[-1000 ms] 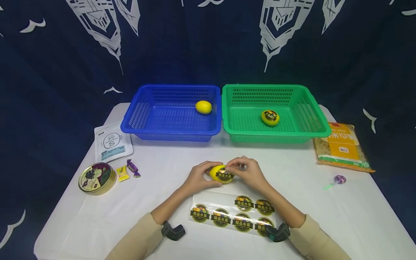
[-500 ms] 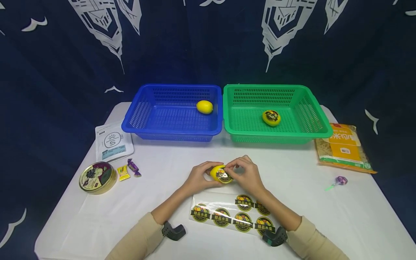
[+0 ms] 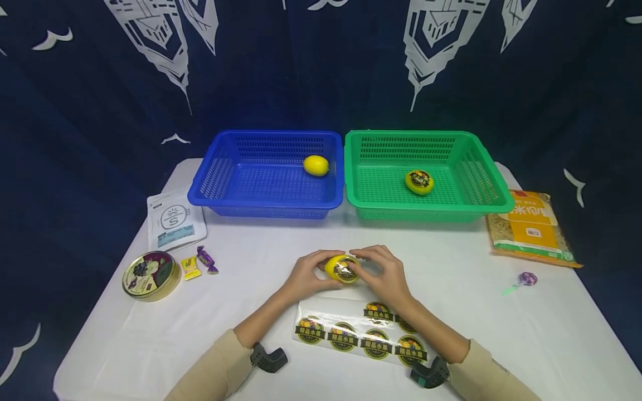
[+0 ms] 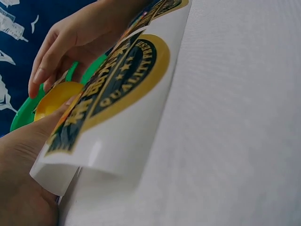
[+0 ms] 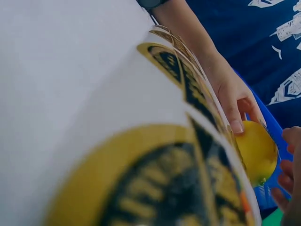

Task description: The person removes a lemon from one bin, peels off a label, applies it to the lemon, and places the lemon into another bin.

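Near the middle of the table my left hand [image 3: 306, 275] grips a yellow lemon [image 3: 331, 268] between thumb and fingers. A round black-and-gold sticker [image 3: 344, 270] lies on the lemon's side. From the right, my right hand [image 3: 388, 274] bends over that side, its thumb at the sticker and its fingers loosely extended by the lemon's far edge. The right wrist view has the lemon [image 5: 256, 153] pinched by the left hand [image 5: 228, 92]. Just in front of the hands lies a white sheet of stickers [image 3: 326, 305], partly hidden by the right forearm.
At the back, a blue basket [image 3: 266, 212] holds one plain lemon [image 3: 316, 165]; a green basket [image 3: 426, 214] holds a stickered lemon [image 3: 419, 182]. To the left are a white pouch [image 3: 175, 220], a round tin [image 3: 151, 275] and two candies. A grain bag [image 3: 531, 228] and lollipop [image 3: 526, 278] lie right.
My right fingers have loosened from their pinch at the sticker's edge and spread, with the thumb now against the sticker. The left hand keeps its hold on the lemon.
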A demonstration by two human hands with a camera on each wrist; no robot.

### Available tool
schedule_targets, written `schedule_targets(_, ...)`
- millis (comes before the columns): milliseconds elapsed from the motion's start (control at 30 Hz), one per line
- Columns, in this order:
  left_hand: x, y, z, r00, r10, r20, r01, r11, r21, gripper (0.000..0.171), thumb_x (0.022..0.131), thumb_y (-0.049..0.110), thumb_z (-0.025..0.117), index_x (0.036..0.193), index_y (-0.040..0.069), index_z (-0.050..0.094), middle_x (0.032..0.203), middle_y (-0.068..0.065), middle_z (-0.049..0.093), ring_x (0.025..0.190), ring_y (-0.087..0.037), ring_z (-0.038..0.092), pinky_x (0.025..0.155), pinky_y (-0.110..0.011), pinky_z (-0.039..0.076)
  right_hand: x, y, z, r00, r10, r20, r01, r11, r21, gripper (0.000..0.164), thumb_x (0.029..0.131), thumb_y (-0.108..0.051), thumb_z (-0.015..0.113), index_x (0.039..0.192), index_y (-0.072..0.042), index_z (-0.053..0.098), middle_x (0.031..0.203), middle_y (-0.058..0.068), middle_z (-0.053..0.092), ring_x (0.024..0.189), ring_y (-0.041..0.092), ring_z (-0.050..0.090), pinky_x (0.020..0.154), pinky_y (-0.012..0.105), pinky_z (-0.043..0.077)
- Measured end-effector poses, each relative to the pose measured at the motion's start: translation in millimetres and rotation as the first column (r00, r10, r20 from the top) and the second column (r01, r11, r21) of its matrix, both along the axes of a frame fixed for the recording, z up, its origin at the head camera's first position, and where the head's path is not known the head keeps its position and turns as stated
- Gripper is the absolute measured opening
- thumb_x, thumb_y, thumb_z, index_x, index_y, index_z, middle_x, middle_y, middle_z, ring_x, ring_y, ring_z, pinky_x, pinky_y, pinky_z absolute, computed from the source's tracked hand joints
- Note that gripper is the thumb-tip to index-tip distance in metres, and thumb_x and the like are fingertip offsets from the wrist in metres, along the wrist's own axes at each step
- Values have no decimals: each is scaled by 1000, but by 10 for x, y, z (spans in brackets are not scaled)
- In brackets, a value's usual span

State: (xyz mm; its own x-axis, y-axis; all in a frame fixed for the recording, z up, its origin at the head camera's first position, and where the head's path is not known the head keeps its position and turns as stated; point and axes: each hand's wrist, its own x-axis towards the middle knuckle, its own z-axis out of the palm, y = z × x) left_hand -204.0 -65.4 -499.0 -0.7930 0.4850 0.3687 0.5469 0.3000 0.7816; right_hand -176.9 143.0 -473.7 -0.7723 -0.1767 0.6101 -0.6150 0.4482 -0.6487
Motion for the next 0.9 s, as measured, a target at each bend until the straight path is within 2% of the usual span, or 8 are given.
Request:
schedule_targets(167,-1,12,-10,1000,4,-12,-4,1000,0,66,62,27,85,122,17,59,115,5,62,84,-5,58,77,-23,50,25,18,-49,995,80,62,-77,996,-52,31,75,-13,78,104,-9,69,101,1,64,96,17,59,85,23,49)
schedule_targets(433,5,14,-23,1000,11,-14,-12,1000,-8,65,63,29,85,122,17,59,115,5,62,81,-4,58,76,-21,50,32,-6,-120,989,103,107,-96,993,-62,32,73,-10,79,103,-7,69,106,4,62,98,20,59,83,26,52)
schedule_targets(667,9,-2,-5,1000,18,-9,-18,1000,13,64,63,27,85,121,16,60,112,4,64,80,-5,59,73,-21,51,129,-73,145,979,166,117,-156,984,-86,35,69,4,78,102,6,65,105,20,60,96,32,60,77,36,54)
schedule_targets(800,-6,-23,2,999,-6,32,6,1000,1,63,64,29,84,121,17,60,114,5,63,82,-5,60,75,-22,51,131,-67,148,979,178,99,-172,983,-71,38,67,5,78,102,7,64,105,21,59,96,34,60,79,35,54)
schedule_targets(900,-20,-45,12,988,-52,145,49,998,25,62,67,30,83,123,18,59,117,4,62,85,-7,62,79,-23,52,85,-34,19,981,179,76,-175,983,-54,41,67,2,80,104,4,65,107,18,59,97,32,60,81,33,53)
